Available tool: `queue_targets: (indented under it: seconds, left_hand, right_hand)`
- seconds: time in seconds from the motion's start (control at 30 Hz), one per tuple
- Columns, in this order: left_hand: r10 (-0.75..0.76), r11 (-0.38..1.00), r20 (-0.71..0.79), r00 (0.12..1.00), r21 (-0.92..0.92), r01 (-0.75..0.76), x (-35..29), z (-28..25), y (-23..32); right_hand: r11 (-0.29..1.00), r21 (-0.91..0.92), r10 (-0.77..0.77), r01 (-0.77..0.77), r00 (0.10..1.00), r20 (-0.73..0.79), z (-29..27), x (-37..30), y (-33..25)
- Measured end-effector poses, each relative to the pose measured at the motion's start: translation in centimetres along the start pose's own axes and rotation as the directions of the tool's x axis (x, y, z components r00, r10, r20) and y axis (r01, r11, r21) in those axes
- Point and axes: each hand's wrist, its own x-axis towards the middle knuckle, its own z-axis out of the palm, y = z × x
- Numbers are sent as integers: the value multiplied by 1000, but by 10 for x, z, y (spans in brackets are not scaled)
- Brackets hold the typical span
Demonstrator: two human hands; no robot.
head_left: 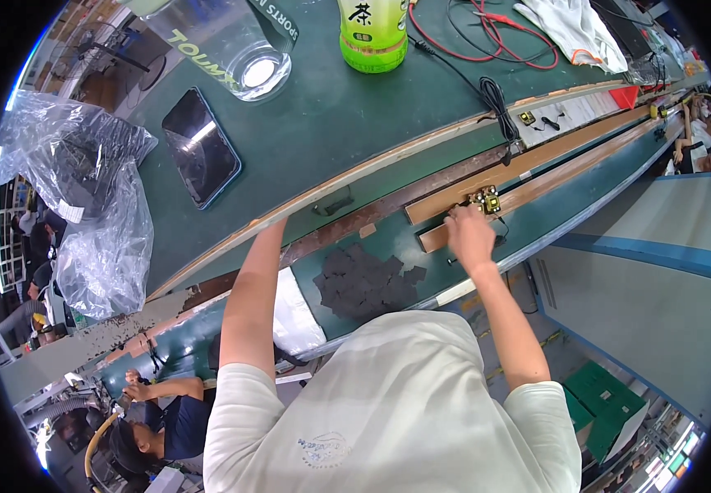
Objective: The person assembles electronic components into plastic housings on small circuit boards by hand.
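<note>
My right hand (pixel 470 236) is over the wooden rails, fingers bent together at the near side of a small circuit board (pixel 487 200) with a yellow part. The fingertips seem closed on the board's edge, partly hidden by the hand. A thin dark wire runs off beside it. My left forearm (pixel 254 287) passes beneath the edge of the raised green shelf (pixel 306 123), which hides the hand and its fingers. Between my arms lies a heap of dark grey flat pieces (pixel 363 281) on the lower green bench.
On the shelf are a phone (pixel 201 146), a clear bottle (pixel 261 70), a green drink bottle (pixel 373 37), red and black leads (pixel 487 33), a white glove (pixel 577 33) and clear plastic bags (pixel 84 197). Wooden rails (pixel 569 152) run right. A co-worker (pixel 166 423) sits at lower left.
</note>
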Motion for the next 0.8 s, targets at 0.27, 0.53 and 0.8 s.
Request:
queue_targets:
  seconds: [0.27, 0.53, 0.8]
  left_hand:
    - [-471, 759, 629, 619, -69, 648, 47, -171, 122]
    - [-573, 258, 673, 469, -395, 882, 44, -243, 147]
    - [-238, -471, 966, 99, -204, 858, 47, -299, 191]
  right_hand:
    - [877, 335, -399, 345, 911, 106, 108, -50, -87]
    - [941, 238, -303, 243, 915, 267, 129, -43, -60]
    - [937, 343, -35, -66, 959, 281, 113, -63, -41]
